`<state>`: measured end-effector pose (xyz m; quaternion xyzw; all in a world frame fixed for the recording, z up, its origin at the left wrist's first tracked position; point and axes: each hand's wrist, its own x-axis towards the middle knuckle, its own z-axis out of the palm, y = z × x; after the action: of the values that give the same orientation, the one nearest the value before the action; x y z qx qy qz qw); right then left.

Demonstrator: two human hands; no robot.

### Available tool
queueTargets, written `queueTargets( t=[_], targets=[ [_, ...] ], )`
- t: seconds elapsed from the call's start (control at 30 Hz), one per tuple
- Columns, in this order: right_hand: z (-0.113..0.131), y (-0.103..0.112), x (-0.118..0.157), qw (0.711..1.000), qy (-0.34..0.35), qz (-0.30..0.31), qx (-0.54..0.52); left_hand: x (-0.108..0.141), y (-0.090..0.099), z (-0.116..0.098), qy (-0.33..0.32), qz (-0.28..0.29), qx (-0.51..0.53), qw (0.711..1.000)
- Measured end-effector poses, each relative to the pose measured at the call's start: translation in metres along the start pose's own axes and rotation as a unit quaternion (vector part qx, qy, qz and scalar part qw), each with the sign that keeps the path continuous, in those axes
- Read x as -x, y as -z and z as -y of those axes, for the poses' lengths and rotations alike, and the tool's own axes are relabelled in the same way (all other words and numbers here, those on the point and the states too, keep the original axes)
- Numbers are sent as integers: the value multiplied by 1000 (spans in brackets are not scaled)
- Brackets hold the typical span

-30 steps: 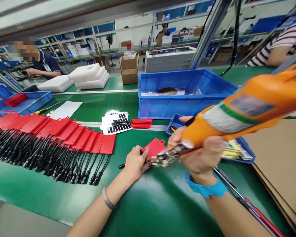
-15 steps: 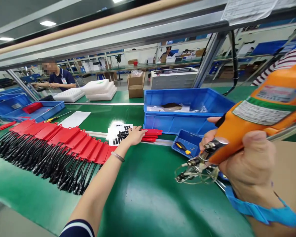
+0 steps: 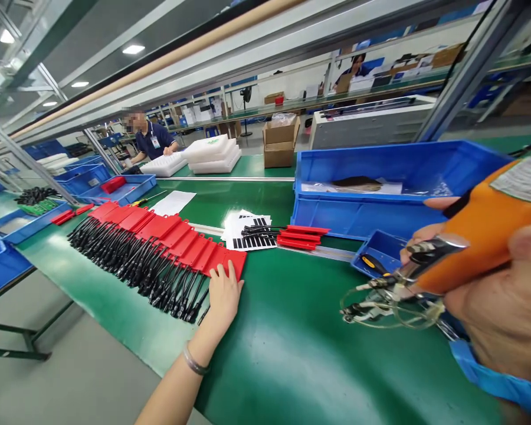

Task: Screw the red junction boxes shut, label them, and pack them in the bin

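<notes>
Cables may snag if my left grip, closure unclear, drags the red case; my right grip clasps the orange tool.

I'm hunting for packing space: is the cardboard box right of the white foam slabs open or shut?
Open: the cardboard box has its flaps raised, and clear plastic shows at its mouth.

The red cases look smooth plastic, the tabletop glossy.
</notes>
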<state>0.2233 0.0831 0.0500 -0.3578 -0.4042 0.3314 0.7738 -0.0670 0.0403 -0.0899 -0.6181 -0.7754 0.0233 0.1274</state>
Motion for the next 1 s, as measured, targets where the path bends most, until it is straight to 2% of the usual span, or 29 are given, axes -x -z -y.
queueTargets(
  t=[0.13, 0.23, 0.33, 0.47, 0.57, 1.0],
  targets=[
    [10, -8, 8, 998, -1, 55, 10, 12, 3, -2, -33, -8, 8, 999],
    [9, -7, 8, 997, -8, 76, 11, 29, 15, -11, -112, -19, 55, 992],
    [2, -7, 7, 997, 31, 76, -1, 38, 23, -37, -219, -13, 107, 970],
    [-12, -14, 7, 993, 58, 99, -16, 28, 28, -79, -318, 21, 142, 937],
    [-22, -18, 8, 992, 65, 110, -6, 19, 26, -92, -337, 38, 151, 929],
    [-44, -19, 19, 993, 52, 109, 9, 20, 27, -89, -341, 39, 164, 925]
  ],
)
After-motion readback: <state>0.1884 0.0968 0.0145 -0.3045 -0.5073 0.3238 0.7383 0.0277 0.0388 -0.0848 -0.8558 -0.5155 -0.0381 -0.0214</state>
